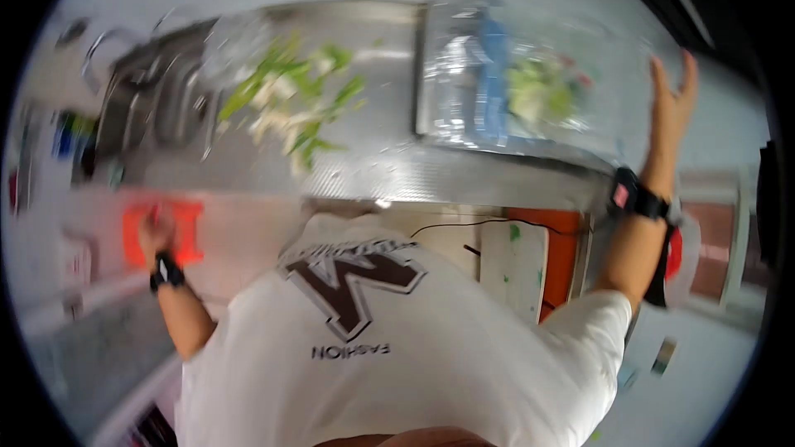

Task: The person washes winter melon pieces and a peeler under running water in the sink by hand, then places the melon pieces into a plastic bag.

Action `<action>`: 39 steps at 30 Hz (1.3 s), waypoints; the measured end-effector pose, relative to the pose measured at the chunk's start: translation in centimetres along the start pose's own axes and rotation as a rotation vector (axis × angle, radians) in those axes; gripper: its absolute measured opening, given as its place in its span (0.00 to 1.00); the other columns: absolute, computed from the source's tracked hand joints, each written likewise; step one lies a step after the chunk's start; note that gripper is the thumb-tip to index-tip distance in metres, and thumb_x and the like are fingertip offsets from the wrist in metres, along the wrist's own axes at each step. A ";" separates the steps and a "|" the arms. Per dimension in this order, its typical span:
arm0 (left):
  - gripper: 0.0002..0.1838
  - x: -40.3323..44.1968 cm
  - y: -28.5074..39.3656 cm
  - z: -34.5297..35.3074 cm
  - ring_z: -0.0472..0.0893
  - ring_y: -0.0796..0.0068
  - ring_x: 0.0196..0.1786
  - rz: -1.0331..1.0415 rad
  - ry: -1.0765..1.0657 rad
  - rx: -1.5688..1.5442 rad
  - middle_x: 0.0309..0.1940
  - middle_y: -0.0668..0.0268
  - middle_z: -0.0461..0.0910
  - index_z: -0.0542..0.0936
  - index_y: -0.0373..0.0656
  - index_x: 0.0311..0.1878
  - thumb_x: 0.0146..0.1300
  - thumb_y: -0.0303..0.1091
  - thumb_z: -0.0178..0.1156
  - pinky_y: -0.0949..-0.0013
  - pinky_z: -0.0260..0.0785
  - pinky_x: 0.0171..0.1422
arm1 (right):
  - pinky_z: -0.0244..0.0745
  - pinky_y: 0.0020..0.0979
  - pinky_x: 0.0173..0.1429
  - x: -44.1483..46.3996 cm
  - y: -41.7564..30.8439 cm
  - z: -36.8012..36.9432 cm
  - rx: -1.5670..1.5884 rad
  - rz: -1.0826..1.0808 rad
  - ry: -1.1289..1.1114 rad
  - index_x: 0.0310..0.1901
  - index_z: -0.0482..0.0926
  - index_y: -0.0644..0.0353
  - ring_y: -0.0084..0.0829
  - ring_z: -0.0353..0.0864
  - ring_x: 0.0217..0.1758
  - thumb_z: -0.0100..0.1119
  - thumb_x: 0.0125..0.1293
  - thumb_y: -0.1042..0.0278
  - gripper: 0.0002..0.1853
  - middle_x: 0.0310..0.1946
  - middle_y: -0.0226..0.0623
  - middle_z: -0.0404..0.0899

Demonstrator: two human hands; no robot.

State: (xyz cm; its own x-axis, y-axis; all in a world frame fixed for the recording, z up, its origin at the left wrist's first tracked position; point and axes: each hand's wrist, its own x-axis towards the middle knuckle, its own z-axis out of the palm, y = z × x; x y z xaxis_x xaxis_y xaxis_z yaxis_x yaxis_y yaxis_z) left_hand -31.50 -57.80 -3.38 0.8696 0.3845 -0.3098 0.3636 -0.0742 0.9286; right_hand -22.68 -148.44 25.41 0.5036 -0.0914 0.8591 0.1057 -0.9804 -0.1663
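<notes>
My right hand point(672, 108) is raised at the right end of the steel counter, fingers spread and holding nothing. Nearest to it is a clear plastic bag point(600, 74) with pale green leafy vegetable point(538, 95) and a little red showing through. My left hand point(156, 232) hangs below the counter's left end, in front of a red stool point(189, 232) as seen from above; blur hides how its fingers lie. Loose green leaves and whitish stalks point(286, 103) lie scattered on the counter between the hands, beside a crumpled clear plastic bag point(236, 45).
A double steel sink point(178, 108) with a curved tap point(95, 54) is at the left of the steel counter point(377, 108). A plastic-covered tray point(455, 74) stands right of centre. Under the counter are a white board point(505, 269), an orange panel point(563, 252) and a black cable point(464, 223).
</notes>
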 end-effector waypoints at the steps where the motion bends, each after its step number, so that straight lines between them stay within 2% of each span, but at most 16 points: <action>1: 0.02 -0.8 2.6 1.7 0.72 0.74 0.33 -0.169 0.087 -0.609 0.27 0.66 0.72 0.73 0.38 0.35 0.59 0.24 0.53 0.72 0.67 0.40 | 0.58 0.35 0.68 -0.1 -3.8 0.2 0.025 0.009 -0.041 0.60 0.70 0.61 0.41 0.62 0.68 0.66 0.58 0.54 0.32 0.64 0.46 0.65; 2: 0.01 -1.5 5.3 3.6 0.71 0.74 0.33 -0.294 0.249 -1.048 0.27 0.66 0.71 0.72 0.37 0.33 0.60 0.24 0.53 0.70 0.67 0.41 | 0.60 0.34 0.67 -0.5 -7.5 0.8 0.035 0.016 -0.071 0.61 0.70 0.59 0.41 0.62 0.68 0.66 0.58 0.55 0.31 0.64 0.45 0.65; 3: 0.05 2.5 1.4 -0.9 0.73 0.69 0.40 -0.168 -0.297 -0.983 0.33 0.63 0.73 0.73 0.37 0.38 0.60 0.28 0.54 0.66 0.68 0.47 | 0.60 0.34 0.67 -1.2 -9.8 2.4 0.084 0.010 -0.085 0.61 0.70 0.59 0.41 0.62 0.68 0.66 0.58 0.55 0.31 0.64 0.45 0.65; 4: 0.10 -2.0 8.6 6.3 0.72 0.66 0.51 -0.241 0.234 -0.861 0.44 0.61 0.74 0.74 0.39 0.43 0.61 0.32 0.55 0.63 0.68 0.54 | 0.57 0.37 0.69 -2.1 -11.6 3.5 0.192 -0.060 -0.169 0.60 0.71 0.57 0.41 0.61 0.69 0.66 0.57 0.56 0.30 0.65 0.44 0.64; 6: 0.15 -0.6 9.4 8.3 0.69 0.62 0.59 -0.216 0.152 -0.814 0.53 0.60 0.70 0.73 0.40 0.48 0.62 0.36 0.57 0.58 0.67 0.60 | 0.53 0.41 0.71 -4.4 -15.2 5.2 0.211 -0.151 -0.334 0.60 0.71 0.55 0.42 0.58 0.71 0.66 0.55 0.58 0.30 0.67 0.42 0.62; 8: 0.16 -0.9 10.5 11.2 0.70 0.61 0.59 -0.308 0.107 -0.592 0.54 0.59 0.70 0.73 0.41 0.49 0.61 0.37 0.58 0.54 0.66 0.61 | 0.52 0.42 0.71 -7.1 -17.1 6.8 0.141 -0.175 -0.420 0.60 0.71 0.54 0.43 0.57 0.71 0.66 0.55 0.59 0.30 0.67 0.40 0.61; 10: 0.16 -2.4 12.7 13.6 0.71 0.61 0.57 -0.264 -0.007 -0.642 0.53 0.59 0.71 0.74 0.41 0.49 0.61 0.37 0.59 0.53 0.67 0.60 | 0.53 0.43 0.71 -8.6 -18.0 8.1 0.305 -0.199 -0.517 0.61 0.70 0.53 0.44 0.57 0.71 0.66 0.54 0.59 0.31 0.68 0.38 0.61; 11: 0.16 -3.0 13.7 13.8 0.72 0.62 0.56 -0.230 -0.129 -0.685 0.52 0.58 0.72 0.74 0.41 0.49 0.60 0.37 0.59 0.53 0.67 0.59 | 0.54 0.43 0.70 -8.6 -17.8 7.9 0.305 -0.226 -0.484 0.60 0.71 0.53 0.45 0.57 0.70 0.66 0.54 0.59 0.30 0.68 0.38 0.61; 18: 0.16 -1.3 18.7 17.7 0.75 0.64 0.52 -0.193 -0.296 -0.591 0.51 0.58 0.75 0.75 0.41 0.49 0.60 0.37 0.59 0.54 0.70 0.58 | 0.57 0.41 0.68 -2.1 -11.8 -0.4 0.076 -0.139 -0.168 0.60 0.72 0.53 0.46 0.60 0.69 0.67 0.54 0.57 0.30 0.66 0.45 0.63; 24: 0.17 0.0 24.3 27.8 0.74 0.64 0.55 -0.160 -0.576 -0.537 0.54 0.57 0.74 0.74 0.40 0.52 0.62 0.37 0.58 0.55 0.68 0.61 | 0.56 0.37 0.69 -0.5 -7.2 -4.3 -0.090 -0.023 -0.063 0.58 0.74 0.56 0.44 0.62 0.69 0.67 0.54 0.56 0.30 0.65 0.48 0.63; 26: 0.15 -1.3 27.2 32.3 0.77 0.65 0.50 -0.082 -0.698 -0.477 0.49 0.58 0.76 0.76 0.39 0.49 0.62 0.36 0.57 0.54 0.69 0.60 | 0.57 0.40 0.68 -0.6 -4.7 -5.5 -0.189 -0.008 -0.065 0.59 0.72 0.54 0.49 0.62 0.67 0.68 0.52 0.52 0.33 0.65 0.51 0.63; 28: 0.13 -3.7 29.5 37.3 0.77 0.65 0.48 -0.084 -0.826 -0.488 0.48 0.58 0.76 0.77 0.40 0.48 0.63 0.36 0.58 0.57 0.71 0.57 | 0.57 0.39 0.68 -1.4 -4.1 -6.0 -0.243 0.079 -0.076 0.60 0.71 0.58 0.49 0.62 0.67 0.68 0.51 0.51 0.35 0.64 0.53 0.64; 30: 0.13 -5.8 30.9 41.8 0.77 0.65 0.48 -0.090 -0.928 -0.493 0.48 0.57 0.76 0.76 0.40 0.47 0.63 0.35 0.58 0.58 0.71 0.55 | 0.57 0.39 0.68 -1.6 -4.0 -6.5 -0.062 0.328 -0.153 0.61 0.69 0.63 0.49 0.62 0.67 0.69 0.51 0.51 0.37 0.63 0.54 0.64; 32: 0.12 -8.2 31.0 45.6 0.76 0.64 0.49 -0.097 -0.968 -0.493 0.47 0.57 0.76 0.75 0.41 0.47 0.63 0.35 0.57 0.59 0.71 0.54 | 0.58 0.38 0.68 -2.0 -4.7 -6.8 0.016 0.394 -0.170 0.61 0.67 0.67 0.48 0.63 0.67 0.69 0.52 0.52 0.39 0.63 0.56 0.64; 35: 0.16 -11.0 31.5 50.9 0.75 0.63 0.51 -0.106 -1.038 -0.456 0.49 0.55 0.74 0.71 0.40 0.50 0.64 0.38 0.57 0.59 0.70 0.57 | 0.58 0.37 0.68 -3.3 -2.6 -5.6 0.039 0.555 -0.180 0.64 0.63 0.66 0.46 0.64 0.67 0.69 0.51 0.53 0.42 0.64 0.55 0.63; 39: 0.33 -14.2 32.0 57.2 0.70 0.59 0.57 -0.092 -1.071 -0.350 0.55 0.49 0.67 0.59 0.33 0.61 0.64 0.48 0.57 0.60 0.67 0.59 | 0.57 0.37 0.69 -3.7 0.8 -5.1 0.091 0.608 -0.223 0.65 0.61 0.66 0.46 0.61 0.69 0.70 0.50 0.53 0.45 0.65 0.55 0.61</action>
State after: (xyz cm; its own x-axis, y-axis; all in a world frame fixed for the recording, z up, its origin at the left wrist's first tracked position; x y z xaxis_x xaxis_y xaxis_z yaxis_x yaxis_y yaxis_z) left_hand -13.08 -118.25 19.04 0.7440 -0.6239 -0.2391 0.4738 0.2403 0.8472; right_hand -28.87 -149.76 24.54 0.6608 -0.5773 0.4797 -0.1870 -0.7456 -0.6397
